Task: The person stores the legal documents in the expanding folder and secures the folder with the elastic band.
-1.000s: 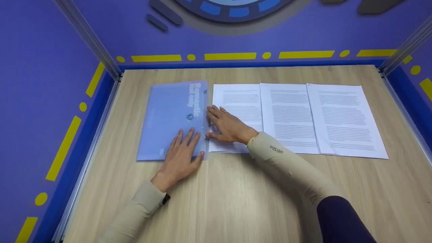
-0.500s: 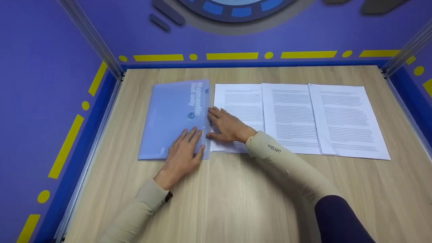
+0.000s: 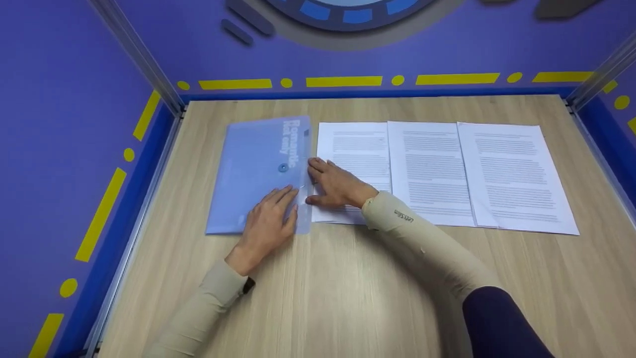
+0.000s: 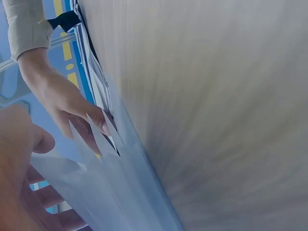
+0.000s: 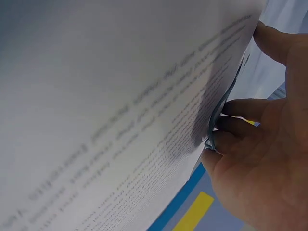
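A translucent blue document folder [image 3: 253,164] with white lettering and a round button [image 3: 283,167] lies flat at the left. My left hand [image 3: 268,221] rests on its lower right part, fingers extended and close together, thumb near the right edge. In the left wrist view, the folder's clear layers [image 4: 130,192] stand slightly apart at that edge. My right hand [image 3: 340,186] lies over the leftmost printed sheets [image 3: 350,136], fingertips right at the folder's right edge. A thin dark cord [image 5: 224,98] runs by its fingertips in the right wrist view.
Two more stacks of printed paper, a middle one [image 3: 432,169] and a right one [image 3: 516,174], lie side by side on the wooden table [image 3: 348,298]. Blue panels [image 3: 348,59] with yellow marks stand behind and at both sides.
My left hand's fingers have drawn closer together and its thumb has moved in towards them. The right hand stays at the folder's edge; the whole view shifts slightly.
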Action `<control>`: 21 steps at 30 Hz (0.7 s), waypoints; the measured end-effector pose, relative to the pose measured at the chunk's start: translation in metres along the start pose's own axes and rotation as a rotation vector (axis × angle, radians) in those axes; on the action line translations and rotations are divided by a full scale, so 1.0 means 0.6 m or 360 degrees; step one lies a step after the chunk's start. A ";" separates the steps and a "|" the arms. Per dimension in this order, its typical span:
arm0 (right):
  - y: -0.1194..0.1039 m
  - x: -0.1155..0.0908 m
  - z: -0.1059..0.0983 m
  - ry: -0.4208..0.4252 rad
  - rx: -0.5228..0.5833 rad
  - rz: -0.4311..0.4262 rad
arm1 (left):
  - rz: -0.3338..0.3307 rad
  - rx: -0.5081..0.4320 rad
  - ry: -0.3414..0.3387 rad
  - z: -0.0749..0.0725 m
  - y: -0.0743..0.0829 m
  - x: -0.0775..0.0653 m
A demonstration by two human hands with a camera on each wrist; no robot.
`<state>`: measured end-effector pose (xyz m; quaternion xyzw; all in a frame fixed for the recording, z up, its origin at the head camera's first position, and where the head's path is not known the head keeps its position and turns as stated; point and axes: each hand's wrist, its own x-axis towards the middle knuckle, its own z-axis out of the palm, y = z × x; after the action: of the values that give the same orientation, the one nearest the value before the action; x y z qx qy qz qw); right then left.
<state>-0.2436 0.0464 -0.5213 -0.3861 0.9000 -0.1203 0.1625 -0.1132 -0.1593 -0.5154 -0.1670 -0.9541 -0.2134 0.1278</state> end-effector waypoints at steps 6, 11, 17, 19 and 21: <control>0.001 0.002 0.001 0.0005 -0.0005 -0.0006 | 0.0007 -0.0030 0.0049 -0.008 -0.001 0.000; -0.001 0.003 -0.002 -0.0024 -0.0042 -0.0005 | 0.0006 -0.0065 0.0045 -0.015 -0.004 0.001; -0.004 0.005 -0.005 -0.0077 -0.0065 0.0025 | -0.0016 -0.0116 0.0016 -0.027 -0.006 0.004; -0.004 0.005 -0.005 -0.0083 -0.0067 0.0033 | -0.0028 -0.0129 0.0010 -0.032 -0.006 0.005; -0.005 0.005 -0.006 -0.0085 -0.0061 0.0042 | -0.0036 -0.0137 0.0004 -0.036 -0.007 0.005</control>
<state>-0.2451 0.0426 -0.5178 -0.3803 0.9025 -0.0903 0.1808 -0.1138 -0.1717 -0.4969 -0.1612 -0.9457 -0.2560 0.1191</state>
